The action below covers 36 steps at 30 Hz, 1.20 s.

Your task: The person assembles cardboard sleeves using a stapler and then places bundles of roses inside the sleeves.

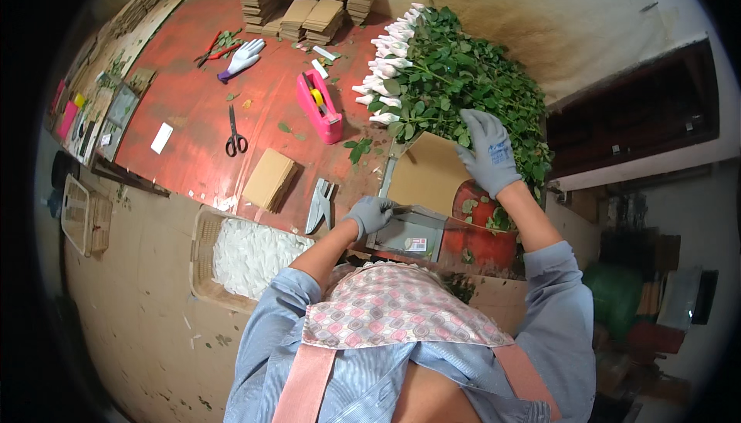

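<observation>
My left hand (370, 216), in a grey glove, pinches the near left corner of a brown cardboard sheet (429, 174). The sheet lies over the far part of a grey tray (379, 242), whose floor bears a printed label. At the sheet's far right, my right hand (492, 154), also gloved, has thumb and fingers apart with nothing visible between them. Just beyond it lies a large heap of leafy flower stems (469, 70). White sleeves (385, 70) cover the flower heads, which point left.
On the red table (197, 93) are a stapler (319, 206), a cardboard stack (270, 180), a pink tape dispenser (320, 107), scissors (234, 136), red-handled pruning shears (223, 51) and a white glove (246, 58). Cardboard piles (315, 15) stand behind. A basket (200, 261) holds white sleeves near my left arm.
</observation>
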Available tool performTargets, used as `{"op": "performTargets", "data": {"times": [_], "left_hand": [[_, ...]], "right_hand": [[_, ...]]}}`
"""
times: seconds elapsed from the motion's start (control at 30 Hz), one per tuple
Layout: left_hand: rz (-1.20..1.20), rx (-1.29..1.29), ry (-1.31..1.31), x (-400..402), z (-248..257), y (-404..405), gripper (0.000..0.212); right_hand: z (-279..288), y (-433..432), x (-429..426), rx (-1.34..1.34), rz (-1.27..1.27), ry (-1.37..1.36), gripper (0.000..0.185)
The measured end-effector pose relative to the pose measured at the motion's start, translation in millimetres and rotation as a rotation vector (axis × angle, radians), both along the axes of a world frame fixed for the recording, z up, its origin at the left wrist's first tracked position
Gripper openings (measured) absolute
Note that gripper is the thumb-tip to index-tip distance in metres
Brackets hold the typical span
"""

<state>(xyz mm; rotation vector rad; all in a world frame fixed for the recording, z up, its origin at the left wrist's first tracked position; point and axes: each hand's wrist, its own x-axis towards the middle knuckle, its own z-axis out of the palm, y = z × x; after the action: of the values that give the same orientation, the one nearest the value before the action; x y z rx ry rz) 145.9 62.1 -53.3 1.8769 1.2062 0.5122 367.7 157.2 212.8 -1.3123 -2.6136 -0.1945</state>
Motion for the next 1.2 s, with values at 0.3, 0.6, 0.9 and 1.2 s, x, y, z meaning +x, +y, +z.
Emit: {"op": "performTargets", "data": {"times": [0.3,0.6,0.9,1.2], "left_hand": [[0.091,0.16,0.068,5.2,81.4,-8.5,0.025],[0.096,-0.061,0.322,-0.7,23.5,-21.8,0.045],[-0.033,-0.111,0.14,-18.1,12.0,-8.7,0.046],[-0.092,-0.176,0.003,-30.0,102.1,102.7,0.026]], "right_hand": [[-60.8,17.6,22.8,-1.218,0.214,-0.123,0.037],[-238.9,-12.6,19.1,-0.658,0.16,-0.073,0.072],[-297.6,-31.4,29.1,-0.372,0.239,0.03,0.073],[-302.4,-24.0,39.3,-0.356,0.282,0.074,0.083]]}}
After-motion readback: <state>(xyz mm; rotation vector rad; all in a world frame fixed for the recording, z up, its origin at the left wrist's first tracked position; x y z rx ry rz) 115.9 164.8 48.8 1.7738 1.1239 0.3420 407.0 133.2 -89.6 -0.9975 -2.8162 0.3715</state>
